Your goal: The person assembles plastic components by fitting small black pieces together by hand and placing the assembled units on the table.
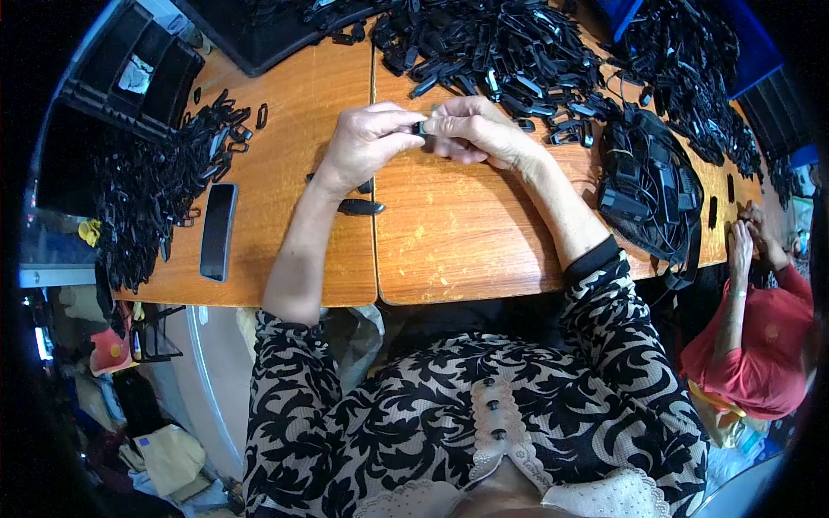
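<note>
Above the wooden table point(466, 224), my left hand point(364, 145) and my right hand point(480, 131) meet. Between their fingertips is a small black plastic part point(420, 129), pinched from both sides; the fingers hide most of it. A slim black plastic piece point(361, 207) lies beside my left wrist, near the seam of the table. More dark pieces sit partly hidden under that wrist. Just beyond my right hand, a few loose black clip-like parts point(570, 131) lie at the edge of a big heap of black plastic parts point(496, 47).
At the left are another heap of black parts point(164, 177) and a dark smartphone point(219, 231). A black bag point(649, 181) with cables rests right of my right forearm. Beyond it is a further heap point(678, 73). A person in a red top point(760, 341) works at the far right.
</note>
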Available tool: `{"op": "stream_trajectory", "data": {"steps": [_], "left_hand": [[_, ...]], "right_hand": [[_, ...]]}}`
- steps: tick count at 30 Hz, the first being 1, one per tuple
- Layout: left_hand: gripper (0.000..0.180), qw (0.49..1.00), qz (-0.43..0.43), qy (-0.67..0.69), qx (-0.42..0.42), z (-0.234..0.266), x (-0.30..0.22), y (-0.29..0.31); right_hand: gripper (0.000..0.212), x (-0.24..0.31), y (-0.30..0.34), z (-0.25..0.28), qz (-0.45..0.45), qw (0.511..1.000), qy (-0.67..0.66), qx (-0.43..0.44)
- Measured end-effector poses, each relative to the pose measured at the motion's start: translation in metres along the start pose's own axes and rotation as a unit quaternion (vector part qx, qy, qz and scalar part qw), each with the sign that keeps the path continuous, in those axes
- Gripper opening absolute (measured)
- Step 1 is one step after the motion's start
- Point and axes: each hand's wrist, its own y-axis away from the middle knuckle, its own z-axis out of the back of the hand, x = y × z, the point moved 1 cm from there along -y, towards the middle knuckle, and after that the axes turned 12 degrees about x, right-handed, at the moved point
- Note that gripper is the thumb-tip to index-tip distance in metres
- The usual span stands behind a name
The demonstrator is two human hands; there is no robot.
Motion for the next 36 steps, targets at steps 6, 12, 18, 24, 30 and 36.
{"op": "stream_trajectory", "data": {"steps": [6,12,18,24,30,36], "left_hand": [[0.026,0.967,-0.007,0.254,-0.034,0.002,0.002,-0.008],[0.029,0.995,0.026,0.098,-0.013,0.017,0.01,0.002],[0.035,0.987,0.092,-0.008,0.131,0.048,0.01,0.012],[0.039,0.975,0.209,0.05,-0.061,0.049,0.055,-0.025],[0.038,0.908,0.378,-0.168,-0.062,0.049,0.056,-0.095],[0.013,0.961,0.256,-0.098,-0.026,0.03,0.047,-0.076]], "right_hand": [[0.044,0.001,-0.002,-0.027,0.156,0.987,-0.031,-0.035],[0.042,-0.005,-0.016,-0.035,0.087,0.979,0.108,-0.15],[0.038,-0.006,-0.019,-0.026,0.226,0.73,0.576,-0.29],[0.038,-0.008,-0.025,-0.028,0.099,0.703,0.602,-0.366],[0.018,-0.003,-0.014,-0.029,0.222,0.655,0.636,-0.342],[0.014,-0.012,-0.015,-0.023,0.245,0.745,0.504,-0.363]]}}
